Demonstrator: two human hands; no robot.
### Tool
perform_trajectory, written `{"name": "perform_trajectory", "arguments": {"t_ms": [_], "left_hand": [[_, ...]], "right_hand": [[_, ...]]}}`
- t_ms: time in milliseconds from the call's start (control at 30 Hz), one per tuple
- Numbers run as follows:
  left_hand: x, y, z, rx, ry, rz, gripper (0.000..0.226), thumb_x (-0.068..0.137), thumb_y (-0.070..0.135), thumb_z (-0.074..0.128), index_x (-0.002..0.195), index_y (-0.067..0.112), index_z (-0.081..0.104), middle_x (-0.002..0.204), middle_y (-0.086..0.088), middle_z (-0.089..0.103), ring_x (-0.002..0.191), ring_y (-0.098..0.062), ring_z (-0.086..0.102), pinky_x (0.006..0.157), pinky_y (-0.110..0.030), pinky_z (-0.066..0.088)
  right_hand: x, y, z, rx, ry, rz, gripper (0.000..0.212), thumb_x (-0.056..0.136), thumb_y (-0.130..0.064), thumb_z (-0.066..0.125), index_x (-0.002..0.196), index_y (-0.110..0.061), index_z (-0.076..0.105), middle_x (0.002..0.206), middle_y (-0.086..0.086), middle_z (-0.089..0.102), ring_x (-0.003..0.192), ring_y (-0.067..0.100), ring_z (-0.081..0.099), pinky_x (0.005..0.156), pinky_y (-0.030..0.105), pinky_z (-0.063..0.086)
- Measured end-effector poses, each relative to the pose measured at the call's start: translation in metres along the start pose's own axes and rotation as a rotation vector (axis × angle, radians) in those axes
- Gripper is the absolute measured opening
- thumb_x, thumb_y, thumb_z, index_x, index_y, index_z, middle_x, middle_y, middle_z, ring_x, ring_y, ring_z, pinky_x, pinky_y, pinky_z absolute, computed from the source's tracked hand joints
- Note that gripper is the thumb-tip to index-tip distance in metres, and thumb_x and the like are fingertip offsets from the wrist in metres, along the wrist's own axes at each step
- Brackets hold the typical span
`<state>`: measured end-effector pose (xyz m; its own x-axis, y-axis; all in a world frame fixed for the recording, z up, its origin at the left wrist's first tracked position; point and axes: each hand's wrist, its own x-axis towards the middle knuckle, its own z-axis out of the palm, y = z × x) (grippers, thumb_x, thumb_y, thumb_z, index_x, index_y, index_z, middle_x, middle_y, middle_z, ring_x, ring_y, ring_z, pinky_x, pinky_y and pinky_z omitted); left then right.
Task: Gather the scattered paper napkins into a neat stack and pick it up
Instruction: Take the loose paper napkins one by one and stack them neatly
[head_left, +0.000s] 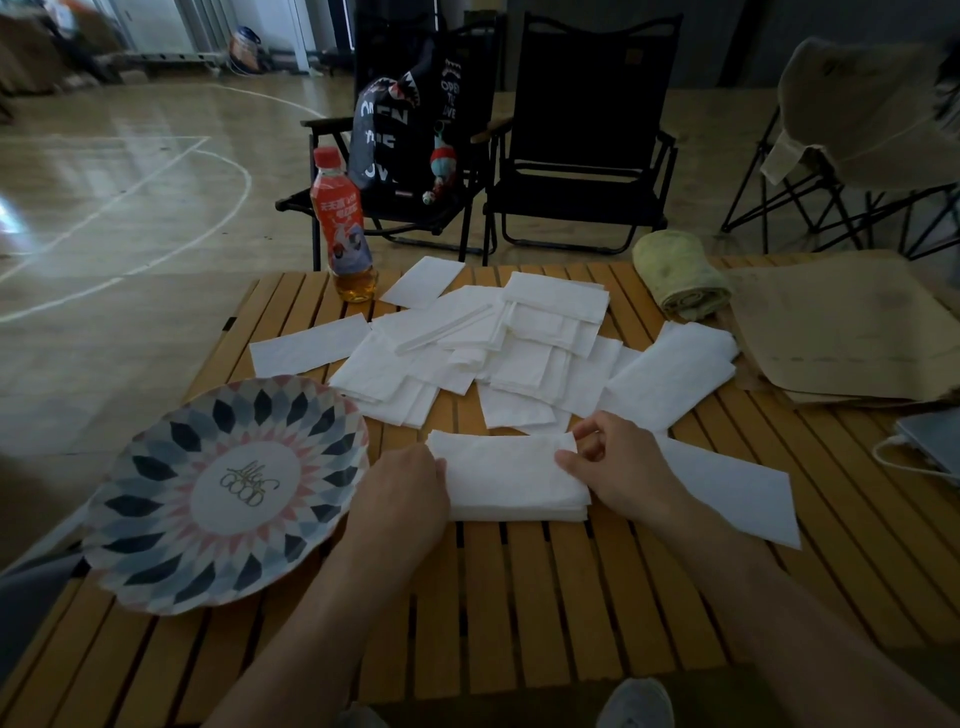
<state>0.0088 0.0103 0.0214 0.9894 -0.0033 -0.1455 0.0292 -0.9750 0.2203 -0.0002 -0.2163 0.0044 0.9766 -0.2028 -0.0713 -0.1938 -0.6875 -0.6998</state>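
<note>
Napkin stack lies long axis left-to-right; left hand and right hand pinch its ends.

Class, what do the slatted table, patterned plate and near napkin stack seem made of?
Slatted table: likely wood, brown slats, slight sheen. Patterned plate: perhaps melamine or paper, matte printed pattern. Napkin stack: white tissue paper, matte, thin layered edges.

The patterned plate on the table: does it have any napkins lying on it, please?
No, the patterned plate holds nothing, and the napkins lie on the slatted table beside it.
</note>
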Motion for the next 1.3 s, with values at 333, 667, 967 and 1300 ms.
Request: {"name": "perform_trajectory", "arguments": {"t_ms": [333,667,967,1300], "left_hand": [[-0.002,-0.002,0.004,0.263,-0.024,0.059,0.031,0.1,0.034,0.053,0.125,0.014,0.055,0.115,-0.003,0.063,0.101,-0.016,0.063,0.09,-0.033,0.054],[0.002,-0.001,0.007,0.109,0.183,0.342,0.044,0.096,0.052,0.047,0.129,0.022,0.047,0.133,-0.002,0.046,0.117,-0.017,0.049,0.093,-0.032,0.048],[-0.006,0.005,0.018,0.092,0.115,0.37,0.052,0.097,0.054,0.044,0.139,0.025,0.037,0.145,-0.001,0.035,0.129,-0.019,0.038,0.102,-0.035,0.043],[-0.011,0.004,0.019,0.091,0.1,0.377,0.052,0.097,0.053,0.044,0.14,0.026,0.035,0.146,0.0,0.033,0.129,-0.018,0.038,0.102,-0.034,0.042]], "right_hand": [[-0.007,-0.008,0.001,-0.15,-0.042,-0.045,0.029,0.09,-0.039,0.069,0.111,-0.025,0.054,0.084,-0.008,0.062,0.078,0.006,0.059,0.071,0.025,0.05],[-0.005,0.019,-0.095,-0.534,-0.065,0.113,0.036,0.089,-0.03,0.071,0.122,-0.019,0.06,0.127,0.005,0.056,0.104,0.02,0.058,0.083,0.031,0.047],[0.009,0.068,-0.124,-0.541,-0.136,0.382,0.036,0.087,-0.029,0.075,0.115,-0.013,0.059,0.119,0.008,0.061,0.096,0.018,0.055,0.075,0.03,0.043],[0.016,0.07,-0.131,-0.417,-0.176,0.338,0.028,0.087,-0.038,0.074,0.098,-0.014,0.066,0.103,0.008,0.064,0.086,0.018,0.057,0.062,0.028,0.039]]}}
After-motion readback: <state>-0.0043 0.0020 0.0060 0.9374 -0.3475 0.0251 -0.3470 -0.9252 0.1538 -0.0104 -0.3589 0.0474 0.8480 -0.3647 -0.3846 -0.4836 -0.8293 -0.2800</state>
